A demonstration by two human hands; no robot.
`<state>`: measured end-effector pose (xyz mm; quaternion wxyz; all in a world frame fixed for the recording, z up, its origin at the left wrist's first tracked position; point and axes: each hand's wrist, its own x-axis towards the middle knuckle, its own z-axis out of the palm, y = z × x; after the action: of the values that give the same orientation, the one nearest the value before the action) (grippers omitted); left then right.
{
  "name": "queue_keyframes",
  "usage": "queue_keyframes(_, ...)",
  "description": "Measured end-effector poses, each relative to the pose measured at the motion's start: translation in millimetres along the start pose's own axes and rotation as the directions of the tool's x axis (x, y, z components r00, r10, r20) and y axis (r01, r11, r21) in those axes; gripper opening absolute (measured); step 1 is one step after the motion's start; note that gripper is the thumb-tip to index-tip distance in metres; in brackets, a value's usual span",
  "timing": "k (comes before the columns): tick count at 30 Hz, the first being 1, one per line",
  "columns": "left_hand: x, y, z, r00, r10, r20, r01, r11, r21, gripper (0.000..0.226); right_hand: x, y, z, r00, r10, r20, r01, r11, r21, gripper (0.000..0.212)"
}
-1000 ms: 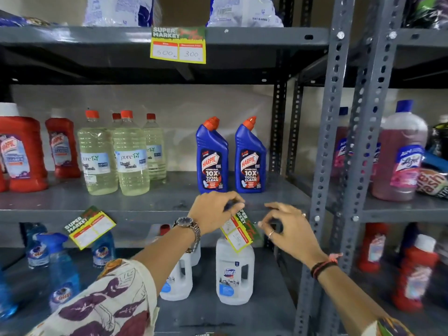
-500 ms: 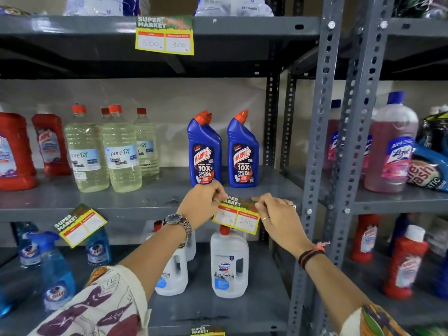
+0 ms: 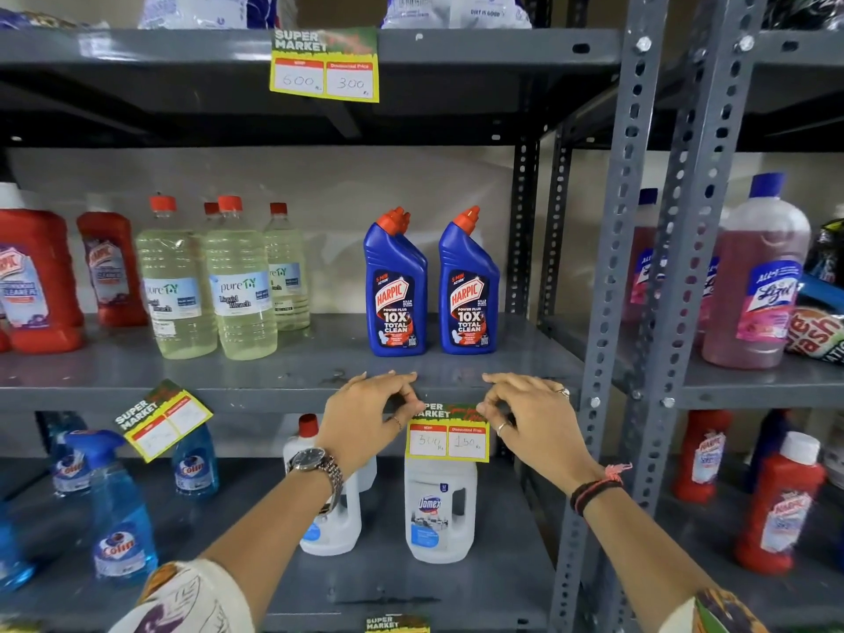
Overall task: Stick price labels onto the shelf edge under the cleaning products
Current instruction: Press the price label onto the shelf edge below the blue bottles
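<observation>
Fingers [image 3: 402, 399] now hold label [image 3: 447, 438] level.

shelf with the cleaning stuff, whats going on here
A person is fixing a price label to the shelf edge below the two blue Harpic bottles. The left hand and right hand pinch its top corners against the edge. Another label hangs crooked further left.

Grey upright post [image 3: 607, 312] (perforated) beside possibly detergent bags [image 3: 456, 9].

Wristwatch [image 3: 319, 468], thread bracelets [image 3: 593, 488], patterned sleeves [image 3: 192, 600]
</observation>
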<state>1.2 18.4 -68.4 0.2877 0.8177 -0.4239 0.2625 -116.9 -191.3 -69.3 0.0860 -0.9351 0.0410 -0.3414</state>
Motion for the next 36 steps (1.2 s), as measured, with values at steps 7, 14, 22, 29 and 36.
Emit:
queue_keyframes(7, 6, 6, -2, 0.992, -0.058, -0.115, 0.064, 0.997, 0.051, 0.017, 6, -6, 5, 0.995, 0.045, -0.090, -0.049, 0.998, -0.046, 0.019)
queue_keyframes(14, 7, 13, -1, 0.978, -0.121, -0.167, 0.128, 0.991, 0.031, 0.016, 9, -14, 17, 0.976, 0.120, -0.184, -0.132, 0.990, -0.057, 0.018)
queue_keyframes(22, 8, 15, 7, 0.949, -0.178, -0.261, 0.191, 0.981, 0.026, 0.032, 16, -25, 29, 0.924, 0.237, -0.301, -0.243, 0.970, 0.017, 0.047)
queue_keyframes(29, 8, 7, 7, 0.966, -0.089, -0.243, 0.098, 0.995, 0.026, 0.024, 11, -17, 26, 0.925, 0.238, -0.295, -0.214, 0.970, 0.111, 0.026)
queue_keyframes(36, -16, -30, -14, 0.991, -0.052, -0.122, 0.043, 0.997, -0.070, 0.030, 7, -15, 13, 0.942, 0.276, -0.190, -0.232, 0.947, 0.224, 0.025)
